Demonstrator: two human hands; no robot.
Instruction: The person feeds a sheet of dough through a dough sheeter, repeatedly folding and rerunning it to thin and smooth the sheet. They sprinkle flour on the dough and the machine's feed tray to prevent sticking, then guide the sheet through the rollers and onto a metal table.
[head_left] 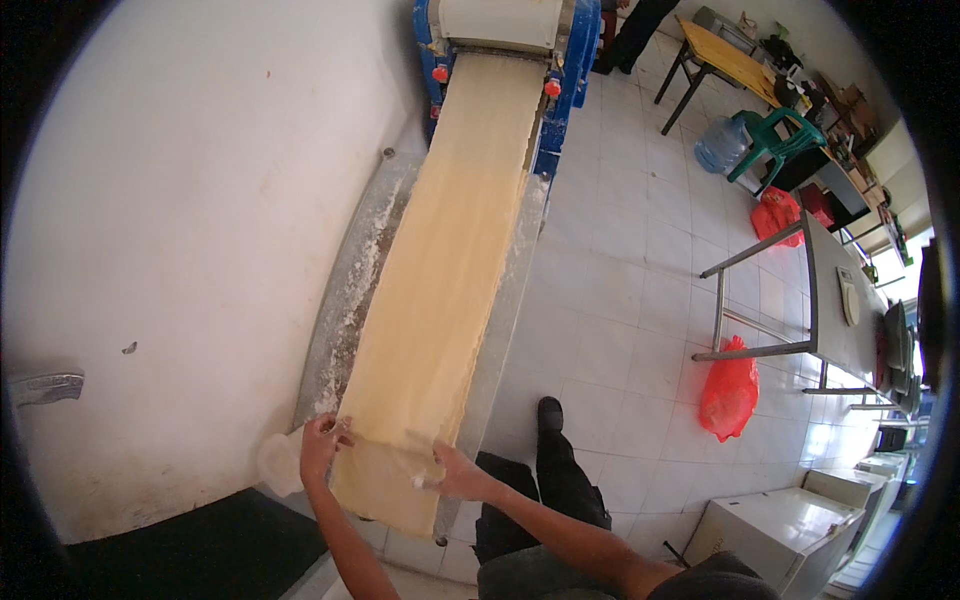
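Observation:
A long pale-yellow dough sheet (pixel 440 250) runs from a blue-sided dough roller machine (pixel 500 22) toward me, over a floury metal table (pixel 335 290). At the near end, my left hand (pixel 322 445) has its fingers curled and pinching the sheet's left edge. Opposite it, my right hand (pixel 462 474) grips the sheet at the right edge, its fingertips slightly blurred. Between the hands a crosswise line marks the dough, and the near end of the sheet reaches down past them. A whitish, rounded object (pixel 280 465) sits just left of my left hand, its kind unclear.
A white wall (pixel 200 200) stands close on the left. To the right are a steel table (pixel 840 300), a red plastic bag (pixel 730 390), a green chair (pixel 780 140), a water jug (pixel 720 145) and a white chest (pixel 770 535). Another person's legs (pixel 640 35) show beyond the machine.

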